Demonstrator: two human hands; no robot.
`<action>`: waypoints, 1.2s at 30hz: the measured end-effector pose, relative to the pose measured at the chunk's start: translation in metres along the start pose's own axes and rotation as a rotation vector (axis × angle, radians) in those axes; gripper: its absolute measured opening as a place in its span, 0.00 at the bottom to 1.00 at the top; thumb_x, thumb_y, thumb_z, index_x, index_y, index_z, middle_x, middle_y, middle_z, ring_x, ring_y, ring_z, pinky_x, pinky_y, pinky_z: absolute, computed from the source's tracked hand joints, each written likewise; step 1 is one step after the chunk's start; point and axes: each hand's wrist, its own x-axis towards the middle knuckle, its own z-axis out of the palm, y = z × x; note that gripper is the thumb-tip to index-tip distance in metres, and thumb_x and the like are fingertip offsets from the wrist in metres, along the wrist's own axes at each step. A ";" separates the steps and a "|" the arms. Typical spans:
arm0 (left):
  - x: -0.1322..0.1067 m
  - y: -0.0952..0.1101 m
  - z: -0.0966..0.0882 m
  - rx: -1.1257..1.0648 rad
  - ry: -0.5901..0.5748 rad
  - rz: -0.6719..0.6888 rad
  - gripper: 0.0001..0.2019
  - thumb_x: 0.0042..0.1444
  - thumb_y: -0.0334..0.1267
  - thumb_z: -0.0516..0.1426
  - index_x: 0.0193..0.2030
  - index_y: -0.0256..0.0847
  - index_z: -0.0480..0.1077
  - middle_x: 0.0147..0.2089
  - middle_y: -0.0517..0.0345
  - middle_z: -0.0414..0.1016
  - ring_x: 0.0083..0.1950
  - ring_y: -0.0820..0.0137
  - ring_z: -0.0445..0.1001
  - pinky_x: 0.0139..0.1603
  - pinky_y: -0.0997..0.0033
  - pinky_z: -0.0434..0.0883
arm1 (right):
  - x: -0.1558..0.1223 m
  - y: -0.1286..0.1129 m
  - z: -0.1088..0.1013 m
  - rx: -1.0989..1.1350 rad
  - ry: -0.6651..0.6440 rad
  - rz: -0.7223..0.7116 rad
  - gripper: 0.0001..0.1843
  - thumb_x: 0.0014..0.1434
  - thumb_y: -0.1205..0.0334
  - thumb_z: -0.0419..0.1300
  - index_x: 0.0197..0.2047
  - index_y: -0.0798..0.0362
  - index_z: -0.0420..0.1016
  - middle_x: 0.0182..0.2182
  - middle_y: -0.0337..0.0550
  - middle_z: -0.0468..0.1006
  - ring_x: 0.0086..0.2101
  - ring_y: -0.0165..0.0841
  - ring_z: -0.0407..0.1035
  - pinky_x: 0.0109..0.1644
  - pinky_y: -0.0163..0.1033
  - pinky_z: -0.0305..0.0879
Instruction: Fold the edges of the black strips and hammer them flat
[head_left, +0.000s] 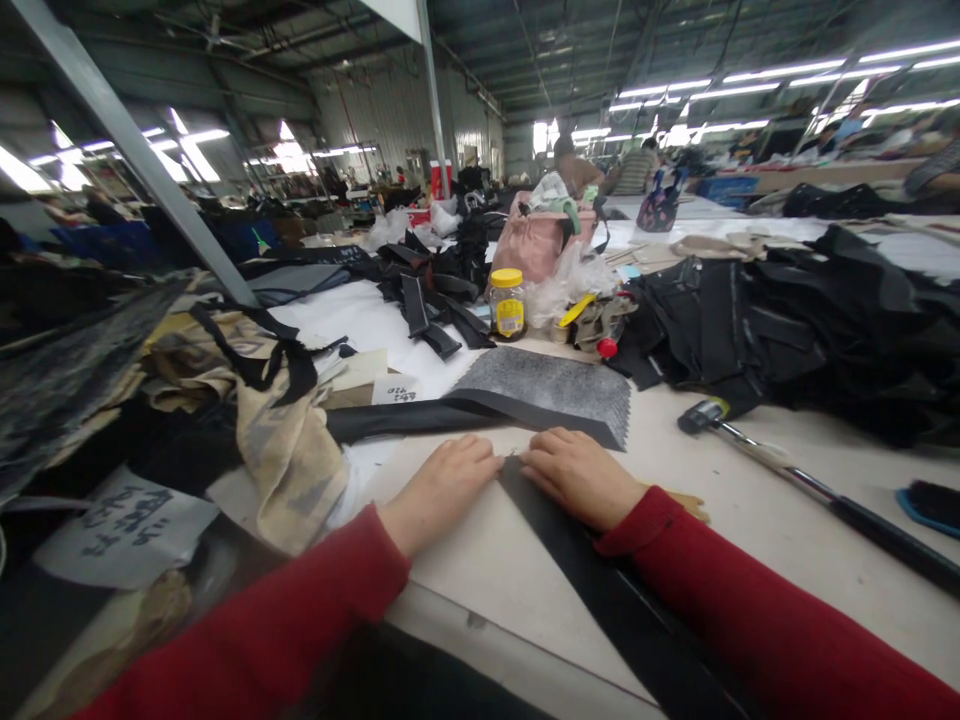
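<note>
A long black fabric strip (577, 560) runs from between my hands toward the table's front edge, passing under my right forearm. My left hand (450, 490) has its fingers curled and pressed together at the strip's far left corner. From the other side, my right hand (581, 475) pinches the same end, its palm low over the strip. The fingertips of both hands almost meet there. Just beyond them lies a grey fabric piece (551, 380) with a zigzag edge and a folded black band along its near side.
To the right lie a hammer (780, 460) and a brush (930, 505). A jar with a yellow lid (508, 305) stands behind the grey piece, near a pink bag (536, 240). Black fabric piles (750, 320) fill the right back. Patterned beige cloth (289, 450) lies left.
</note>
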 end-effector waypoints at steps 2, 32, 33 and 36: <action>-0.006 -0.002 -0.002 0.009 -0.005 -0.013 0.08 0.61 0.32 0.47 0.42 0.39 0.66 0.39 0.55 0.66 0.42 0.67 0.64 0.43 0.66 0.63 | -0.001 -0.001 0.000 0.005 0.003 0.004 0.20 0.64 0.55 0.43 0.39 0.55 0.73 0.36 0.49 0.72 0.41 0.36 0.63 0.44 0.41 0.57; 0.045 0.004 -0.007 -0.807 -0.339 -0.285 0.06 0.47 0.35 0.56 0.32 0.37 0.66 0.25 0.65 0.63 0.25 0.76 0.60 0.24 0.78 0.56 | -0.076 0.056 -0.015 0.185 -0.049 0.232 0.14 0.59 0.64 0.50 0.43 0.55 0.73 0.38 0.50 0.72 0.39 0.37 0.65 0.44 0.41 0.60; 0.046 0.008 -0.009 -0.862 -0.344 -0.276 0.05 0.48 0.35 0.55 0.31 0.36 0.65 0.25 0.65 0.63 0.25 0.77 0.60 0.25 0.78 0.56 | -0.081 0.062 -0.018 0.183 -0.057 0.261 0.14 0.58 0.63 0.50 0.43 0.55 0.73 0.38 0.51 0.72 0.39 0.37 0.65 0.44 0.41 0.61; 0.053 0.023 -0.014 -1.116 -0.320 -0.221 0.06 0.48 0.36 0.56 0.31 0.36 0.64 0.27 0.65 0.62 0.27 0.78 0.59 0.27 0.79 0.57 | -0.095 0.072 -0.031 0.260 -0.040 0.331 0.17 0.58 0.58 0.50 0.45 0.55 0.73 0.39 0.51 0.73 0.39 0.38 0.66 0.44 0.42 0.61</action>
